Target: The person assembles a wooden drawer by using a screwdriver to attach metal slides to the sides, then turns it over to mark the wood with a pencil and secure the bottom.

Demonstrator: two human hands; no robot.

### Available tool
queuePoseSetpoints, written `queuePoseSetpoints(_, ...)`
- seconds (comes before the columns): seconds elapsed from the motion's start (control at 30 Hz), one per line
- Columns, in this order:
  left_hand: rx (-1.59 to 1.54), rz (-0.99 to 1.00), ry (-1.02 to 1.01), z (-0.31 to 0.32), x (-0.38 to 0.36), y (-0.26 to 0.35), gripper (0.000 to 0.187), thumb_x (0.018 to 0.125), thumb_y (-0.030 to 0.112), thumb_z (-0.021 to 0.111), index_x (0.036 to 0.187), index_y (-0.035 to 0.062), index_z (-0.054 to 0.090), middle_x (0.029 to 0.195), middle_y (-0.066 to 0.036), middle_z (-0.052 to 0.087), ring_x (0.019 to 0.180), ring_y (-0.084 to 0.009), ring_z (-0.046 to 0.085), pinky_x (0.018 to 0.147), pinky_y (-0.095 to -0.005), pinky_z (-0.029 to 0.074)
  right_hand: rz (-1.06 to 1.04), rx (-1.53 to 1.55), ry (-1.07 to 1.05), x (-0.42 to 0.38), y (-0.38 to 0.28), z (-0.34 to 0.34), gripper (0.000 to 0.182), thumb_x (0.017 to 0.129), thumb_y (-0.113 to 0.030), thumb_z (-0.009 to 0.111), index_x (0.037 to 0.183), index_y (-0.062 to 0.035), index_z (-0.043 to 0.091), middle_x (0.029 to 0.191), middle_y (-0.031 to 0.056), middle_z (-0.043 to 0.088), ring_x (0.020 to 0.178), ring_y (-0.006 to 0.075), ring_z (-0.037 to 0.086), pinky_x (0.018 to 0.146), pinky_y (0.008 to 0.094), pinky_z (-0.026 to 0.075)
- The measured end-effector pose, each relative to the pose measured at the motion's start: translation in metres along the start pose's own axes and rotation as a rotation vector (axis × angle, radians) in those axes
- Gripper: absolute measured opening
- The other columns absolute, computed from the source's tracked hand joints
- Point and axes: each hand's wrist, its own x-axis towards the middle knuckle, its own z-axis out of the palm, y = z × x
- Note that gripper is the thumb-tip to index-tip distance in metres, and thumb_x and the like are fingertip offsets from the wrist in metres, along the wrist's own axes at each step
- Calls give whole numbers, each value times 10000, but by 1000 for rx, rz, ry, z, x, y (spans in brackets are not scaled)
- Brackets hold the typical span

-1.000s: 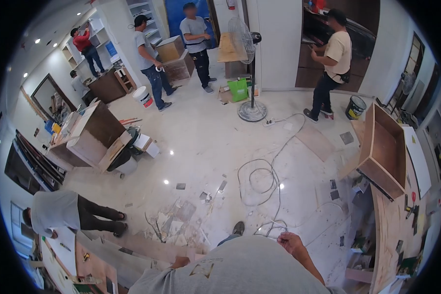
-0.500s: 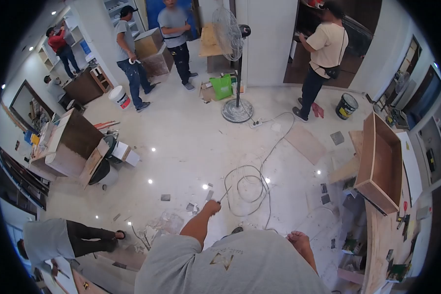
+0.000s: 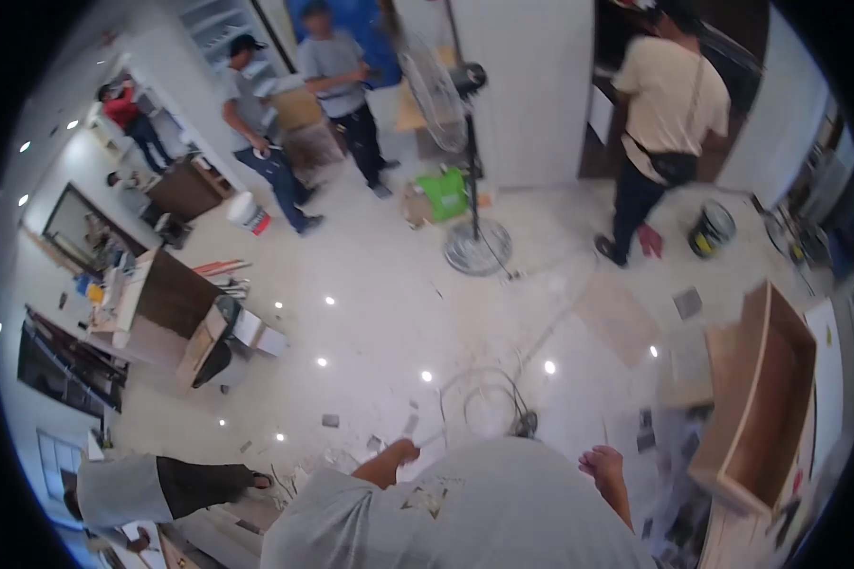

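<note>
My left hand (image 3: pixel 401 455) is closed in front of my shirt, left of centre, on what looks like one end of a thin cable (image 3: pixel 442 408). The cable lies in loose loops on the pale floor ahead. My right hand (image 3: pixel 603 463) is raised at the right of my body, its fingers curled inward; whether anything is in them is too small to tell. A dark shoe (image 3: pixel 527 423) shows beside the loops.
A standing fan (image 3: pixel 476 248) is ahead, near a green bag (image 3: pixel 443 194). A wooden drawer box (image 3: pixel 764 403) stands at right, a cabinet (image 3: pixel 166 303) at left. Several people are around, one in a cream shirt (image 3: pixel 669 104). Tile scraps (image 3: pixel 330 420) lie on the floor.
The view has shifted and tilted, and the drawer box and the person in cream look nearer. My left hand is lower and closer to my body. A shoe now shows by the loops.
</note>
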Motion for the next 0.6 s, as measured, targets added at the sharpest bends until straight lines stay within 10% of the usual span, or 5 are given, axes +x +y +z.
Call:
queuePoseSetpoints(0.1,237,56,-127,-17,-6,-20,224,766,142,573,854,2,723,842,-154,706,754,-276,686,671,-407,538,-50,-86,-72,53,-76,20,346,765,22,638,1080,96,513,810,163,639,696,271,677,575,385,601)
queuePoseSetpoints(0.23,-201,-212,29,-47,-4,6,211,765,127,570,838,-20,703,808,-171,693,701,-279,673,618,-412,529,-103,-210,-139,110,-161,51,261,804,12,613,1047,39,522,774,114,623,649,235,647,584,387,584)
queuePoseSetpoints(0.6,-416,-130,11,-164,69,105,184,798,118,557,780,-20,678,747,-159,665,614,-252,628,556,-412,511,58,-36,-282,207,-225,131,297,880,22,506,1176,4,491,865,138,599,737,260,615,651,420,541)
